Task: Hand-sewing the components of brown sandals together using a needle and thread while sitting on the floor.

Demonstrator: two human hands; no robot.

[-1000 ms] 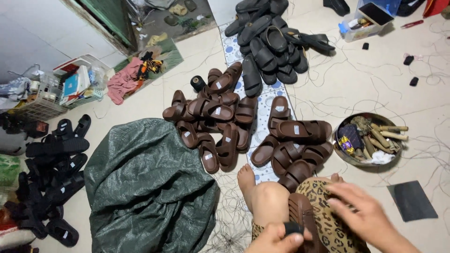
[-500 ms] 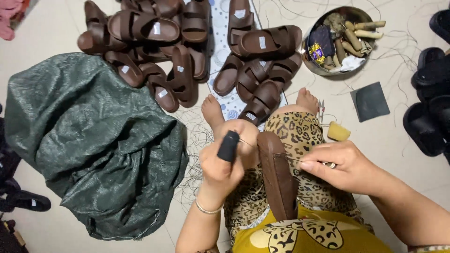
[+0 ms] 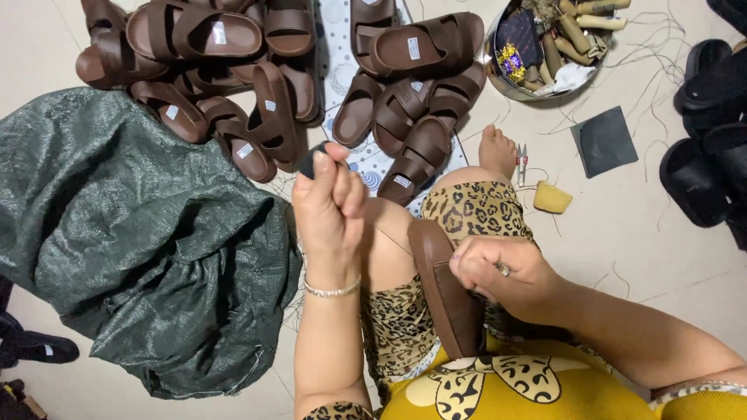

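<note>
The person is sitting on the floor [image 3: 646, 257] with a brown sandal [image 3: 445, 288] lying sole-up along the lap, and this sandal is serving as the landmark for everything else. The right hand [image 3: 506, 272] is pressing against the sandal's right edge, its grip clenched there on the sole. The left hand [image 3: 331, 206] is rising just left of the sandal, above the knee, its grip closing around a small dark tool [image 3: 310, 159] whose rounded end is poking out above the fingers. A thin thread [image 3: 393, 243] is running taut from the left hand toward the sandal. Beyond the sandal, past the bare foot [image 3: 498, 152], a pile of brown sandals [image 3: 272, 78] is spreading across the floor. Far left of the sandal a crumpled dark green sack [image 3: 132, 241] is lying. Up and to the right of the sandal a round metal bowl [image 3: 498, 78] of odds and ends is sitting, with a dark square patch [image 3: 603, 140] and a small yellow lump [image 3: 552, 198] nearer to the sandal. Black sandals [image 3: 708, 148] are lying far right.
</note>
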